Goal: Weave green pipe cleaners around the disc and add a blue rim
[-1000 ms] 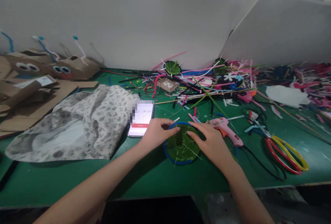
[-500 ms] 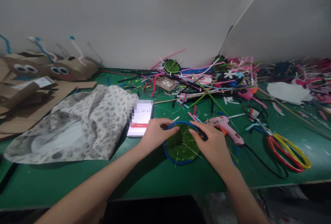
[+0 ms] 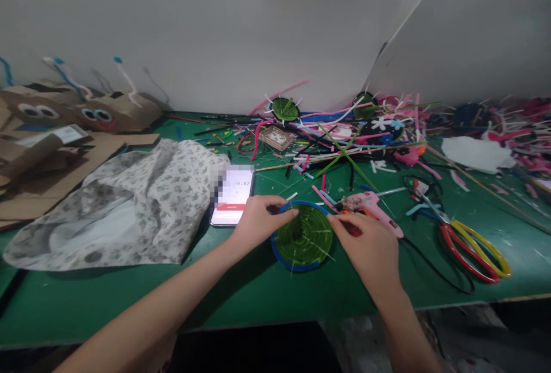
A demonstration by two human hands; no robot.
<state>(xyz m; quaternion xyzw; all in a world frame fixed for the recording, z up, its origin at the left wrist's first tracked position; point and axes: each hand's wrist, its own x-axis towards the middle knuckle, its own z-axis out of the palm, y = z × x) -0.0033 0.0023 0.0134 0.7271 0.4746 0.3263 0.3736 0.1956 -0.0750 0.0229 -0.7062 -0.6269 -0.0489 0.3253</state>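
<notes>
A round green coil of pipe cleaners (image 3: 307, 244) with a blue rim lies tilted just over the table, with whitish strands, like glue strings, across it. My left hand (image 3: 263, 221) pinches its upper left rim, the thumb over the green face and the fingers behind. At the upper right rim, my right hand (image 3: 368, 247) has its thumb and fingers drawn together; whatever may be between them is too small to make out. Behind the right hand lies a pink glue gun (image 3: 383, 212), partly covered by it.
A phone (image 3: 235, 195) and a patterned cloth (image 3: 142, 206) lie on the left, near cardboard figures (image 3: 97, 115) with googly eyes. Red-and-yellow-handled scissors (image 3: 473, 249) rest at right. Pipe cleaners (image 3: 344, 132) and finished-looking green discs (image 3: 284, 109) crowd the back.
My right hand has shifted right, off the green face to the rim's edge, uncovering more of the coil. My left hand keeps its hold on the coil.
</notes>
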